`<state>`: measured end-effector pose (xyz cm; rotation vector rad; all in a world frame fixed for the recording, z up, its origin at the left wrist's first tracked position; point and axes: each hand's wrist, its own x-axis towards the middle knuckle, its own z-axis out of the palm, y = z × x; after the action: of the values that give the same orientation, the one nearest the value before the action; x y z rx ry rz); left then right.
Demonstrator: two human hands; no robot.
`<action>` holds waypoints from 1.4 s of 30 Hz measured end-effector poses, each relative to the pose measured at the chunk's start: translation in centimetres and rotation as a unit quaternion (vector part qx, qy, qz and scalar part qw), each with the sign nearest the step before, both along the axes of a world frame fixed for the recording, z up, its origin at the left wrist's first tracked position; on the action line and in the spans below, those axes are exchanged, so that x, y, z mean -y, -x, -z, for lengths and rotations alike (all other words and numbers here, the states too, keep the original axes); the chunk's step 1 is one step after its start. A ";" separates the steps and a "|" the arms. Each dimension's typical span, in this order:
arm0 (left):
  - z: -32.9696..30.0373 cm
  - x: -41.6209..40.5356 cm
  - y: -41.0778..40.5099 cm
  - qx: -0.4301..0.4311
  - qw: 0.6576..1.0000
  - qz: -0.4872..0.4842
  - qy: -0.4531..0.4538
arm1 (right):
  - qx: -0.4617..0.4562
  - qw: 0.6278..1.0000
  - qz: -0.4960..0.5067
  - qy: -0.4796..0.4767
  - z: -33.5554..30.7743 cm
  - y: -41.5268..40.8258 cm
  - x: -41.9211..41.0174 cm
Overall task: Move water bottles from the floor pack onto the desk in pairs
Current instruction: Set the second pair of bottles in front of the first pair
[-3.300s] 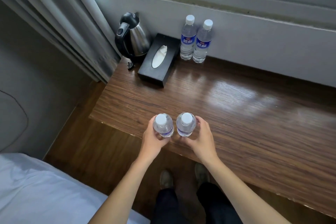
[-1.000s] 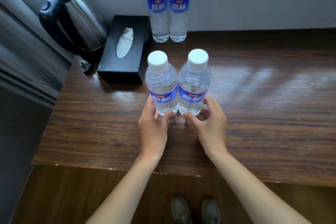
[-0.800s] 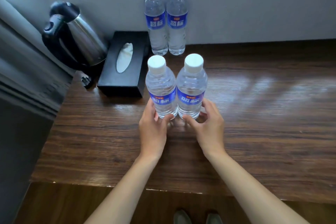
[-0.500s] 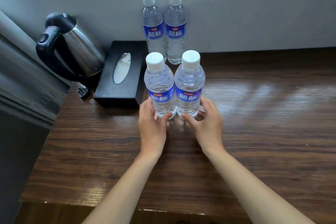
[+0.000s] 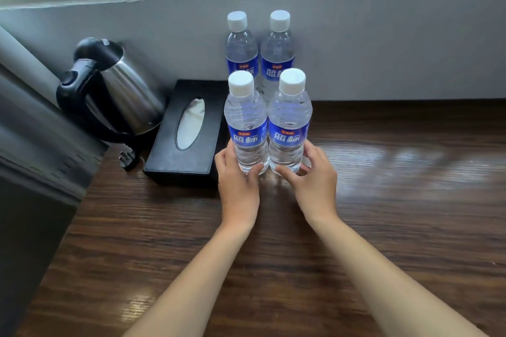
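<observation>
Two clear water bottles with blue labels and white caps stand upright side by side on the wooden desk (image 5: 383, 200). My left hand (image 5: 238, 186) grips the base of the left bottle (image 5: 245, 123). My right hand (image 5: 315, 183) holds the base of the right bottle (image 5: 289, 120). Behind them, against the wall, stands another pair: a far left bottle (image 5: 241, 46) and a far right bottle (image 5: 278, 46). The floor pack is out of view.
A black tissue box (image 5: 186, 134) lies just left of the held bottles. A steel kettle (image 5: 115, 90) with a black handle stands at the desk's back left corner beside a grey curtain (image 5: 32, 145). A grey wall (image 5: 383, 44) under a window sill bounds the desk's far side.
Both hands have slid the two held bottles away from the desk's front edge toward the wall, close in front of the far pair. My view has tilted upward.
</observation>
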<state>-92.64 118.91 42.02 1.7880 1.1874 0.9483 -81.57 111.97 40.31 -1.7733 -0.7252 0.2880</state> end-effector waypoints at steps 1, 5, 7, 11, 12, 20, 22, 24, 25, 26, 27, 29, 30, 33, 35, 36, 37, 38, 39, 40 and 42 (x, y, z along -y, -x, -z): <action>0.0 -0.4 -0.2 0.002 1.000 0.003 0.000 | 0.001 1.000 -0.001 0.001 0.0 -0.2 -0.4; -0.1 -2.0 -0.9 -0.010 1.000 0.014 -0.012 | 0.005 1.000 -0.005 0.000 -0.1 -0.9 -2.0; -0.3 -2.6 -1.3 -0.018 0.999 0.018 -0.019 | 0.009 1.000 -0.003 -0.002 -0.2 -1.2 -2.7; -0.5 -3.7 -2.2 -0.030 0.999 0.023 -0.027 | 0.017 1.000 0.003 -0.003 -0.4 -1.7 -4.0; -0.6 -4.0 -2.4 -0.029 0.999 0.025 -0.025 | 0.019 1.000 0.004 0.000 -0.4 -1.8 -4.3; -0.7 -5.4 -3.7 -0.040 0.999 0.013 -0.020 | 0.025 1.000 0.012 0.006 -0.8 -2.6 -6.0; -0.6 -5.6 -4.0 -0.040 0.999 0.011 -0.022 | 0.024 1.000 0.017 0.007 -0.7 -2.6 -6.4; -0.6 -6.0 -4.3 -0.044 0.999 0.004 -0.021 | 0.026 0.999 0.021 0.009 -0.7 -2.7 -6.7; -0.5 -6.2 -4.4 -0.047 0.999 -0.001 -0.020 | 0.029 0.999 0.021 0.010 -0.8 -2.7 -6.8; -0.4 -6.3 -4.5 -0.049 0.999 -0.003 -0.019 | 0.029 0.999 0.021 0.010 -0.8 -2.7 -6.9; -0.4 -6.3 -4.6 -0.049 0.999 -0.006 -0.017 | 0.028 0.999 0.021 0.009 -0.8 -2.8 -7.0; -0.3 -6.3 -4.6 -0.046 0.999 -0.010 -0.014 | 0.015 1.000 0.020 0.003 -0.7 -2.9 -7.2; -0.3 -6.3 -4.6 -0.046 0.999 -0.010 -0.014 | 0.007 1.000 0.019 0.000 -0.6 -3.0 -7.1; 0.1 -6.0 -4.1 -0.038 0.999 -0.004 -0.021 | -0.001 1.000 0.019 -0.004 -0.4 -3.1 -7.1; 0.7 -5.6 -3.7 -0.027 0.999 -0.002 -0.019 | -0.004 1.000 0.021 -0.002 -0.2 -3.2 -7.2; 1.2 -5.4 -3.6 -0.024 1.000 -0.009 -0.012 | -0.009 1.000 0.020 0.001 0.0 -3.2 -7.3; 1.5 -5.0 -3.5 -0.025 0.999 -0.024 0.000 | -0.014 1.000 0.022 0.007 0.2 -3.1 -7.4; 1.8 -4.6 -3.5 -0.029 0.998 -0.046 0.011 | -0.017 0.999 0.030 0.014 0.5 -3.1 -7.4; 2.0 -4.4 -3.5 -0.034 0.997 -0.068 0.019 | -0.018 0.999 0.044 0.020 0.7 -3.0 -7.3; 2.2 -4.3 -3.6 -0.037 0.995 -0.085 0.022 | -0.018 0.998 0.059 0.022 0.9 -2.9 -7.2; 2.5 -4.7 -4.0 -0.036 0.994 -0.101 0.016 | -0.018 0.997 0.074 0.021 1.0 -2.7 -7.1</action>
<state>-88.69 123.62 39.56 1.7131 1.4431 0.9800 -78.82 119.05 39.27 -1.8459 -0.5621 0.2351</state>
